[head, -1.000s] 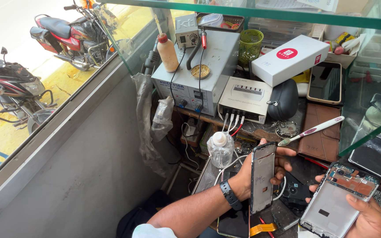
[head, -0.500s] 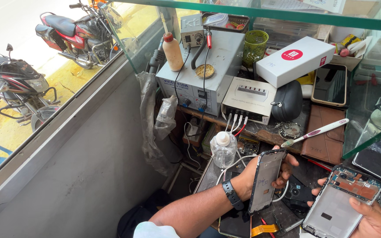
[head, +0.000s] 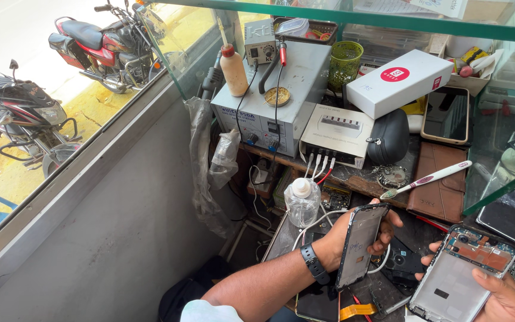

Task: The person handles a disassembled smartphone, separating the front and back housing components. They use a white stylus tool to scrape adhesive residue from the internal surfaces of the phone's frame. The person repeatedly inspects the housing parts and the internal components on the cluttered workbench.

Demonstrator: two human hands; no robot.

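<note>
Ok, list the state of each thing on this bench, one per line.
Left hand: gripping detached phone screen, upright.
Right hand: holding opened phone frame, insides showing.
Clear bottle: capped, upright.
Toothbrush: lying flat.
White box: closed.
Black phone: screen dark.

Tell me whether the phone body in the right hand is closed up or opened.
Opened. The phone body in the right hand shows its bare circuit board and inner frame, with no cover; the left hand holds the separate screen panel.

Bright daylight from the left window — sharp, slight glass glare.
</note>
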